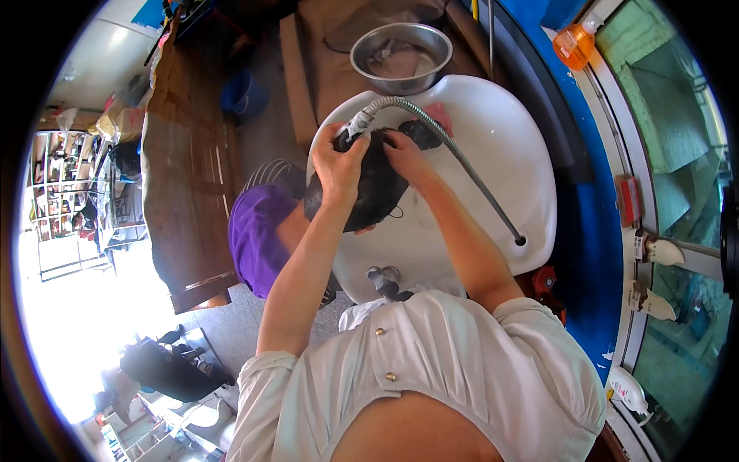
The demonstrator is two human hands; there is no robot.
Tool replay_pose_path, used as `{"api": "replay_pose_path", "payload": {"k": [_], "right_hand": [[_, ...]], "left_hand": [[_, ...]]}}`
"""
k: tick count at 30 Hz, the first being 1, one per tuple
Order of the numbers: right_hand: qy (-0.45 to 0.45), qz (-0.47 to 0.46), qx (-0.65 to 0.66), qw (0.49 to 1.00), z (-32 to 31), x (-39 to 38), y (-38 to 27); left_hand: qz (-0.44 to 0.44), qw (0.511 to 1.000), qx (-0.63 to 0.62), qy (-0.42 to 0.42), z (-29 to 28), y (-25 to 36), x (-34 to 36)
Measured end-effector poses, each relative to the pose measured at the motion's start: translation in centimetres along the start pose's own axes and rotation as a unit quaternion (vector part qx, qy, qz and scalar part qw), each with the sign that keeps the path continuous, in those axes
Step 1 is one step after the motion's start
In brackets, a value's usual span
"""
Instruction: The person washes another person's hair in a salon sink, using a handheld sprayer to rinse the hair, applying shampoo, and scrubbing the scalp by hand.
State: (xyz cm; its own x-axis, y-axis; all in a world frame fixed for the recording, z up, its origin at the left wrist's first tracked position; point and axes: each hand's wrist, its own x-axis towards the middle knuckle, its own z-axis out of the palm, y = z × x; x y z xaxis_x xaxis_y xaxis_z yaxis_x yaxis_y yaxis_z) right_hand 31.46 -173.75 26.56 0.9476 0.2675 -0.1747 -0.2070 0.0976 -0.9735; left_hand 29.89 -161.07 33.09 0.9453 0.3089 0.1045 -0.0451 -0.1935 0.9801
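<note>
A person in a purple top (258, 235) bends over a white wash basin (516, 146), head down. Their dark wet hair (369, 189) hangs into the basin. My left hand (340, 168) rests at the left side of the head, closed around the end of a shower hose (469, 158). The spray end is mostly hidden by my fingers and the hair. On the right side of the head, my right hand (406, 159) has its fingers curled into the hair. Beyond it lie a dark bunch (419, 134) and a pink item (439, 115), possibly cloth.
The flexible metal hose arches from a hole at the basin's right. A tap (382, 277) stands at the near rim. Behind the basin, a steel bowl (401, 58) holds a pale cloth. An orange bottle (574, 45) sits on the window ledge at right; a blue bucket (245, 94) is at left.
</note>
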Motion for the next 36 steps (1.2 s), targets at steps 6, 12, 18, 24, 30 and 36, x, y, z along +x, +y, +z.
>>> {"api": "replay_pose_path", "payload": {"k": [6, 12, 18, 24, 30, 36], "right_hand": [[0.034, 0.039, 0.022, 0.998, -1.2, 0.5, 3.0], [-0.057, 0.148, 0.201, 0.967, -1.3, 0.6, 4.0], [-0.03, 0.019, 0.009, 0.999, -1.3, 0.8, 1.9], [-0.08, 0.192, 0.229, 0.951, -0.9, 1.6, 3.5], [-0.096, 0.074, 0.103, 0.987, -1.3, 0.8, -0.1], [-0.054, 0.006, 0.018, 0.998, -1.1, 1.2, 3.4]], "left_hand": [[-0.023, 0.999, 0.018, -0.016, 0.9, 0.1, -0.8], [0.004, 0.998, 0.068, -0.016, 0.9, 0.9, -1.6], [0.023, 0.996, 0.081, -0.031, 0.7, 1.4, -1.9], [0.018, 0.996, 0.078, -0.041, 1.0, 0.6, -1.8], [0.037, 0.997, 0.062, -0.029, 0.5, 0.1, -2.0], [0.04, 0.995, 0.079, -0.043, 0.9, 0.3, -2.3]]}}
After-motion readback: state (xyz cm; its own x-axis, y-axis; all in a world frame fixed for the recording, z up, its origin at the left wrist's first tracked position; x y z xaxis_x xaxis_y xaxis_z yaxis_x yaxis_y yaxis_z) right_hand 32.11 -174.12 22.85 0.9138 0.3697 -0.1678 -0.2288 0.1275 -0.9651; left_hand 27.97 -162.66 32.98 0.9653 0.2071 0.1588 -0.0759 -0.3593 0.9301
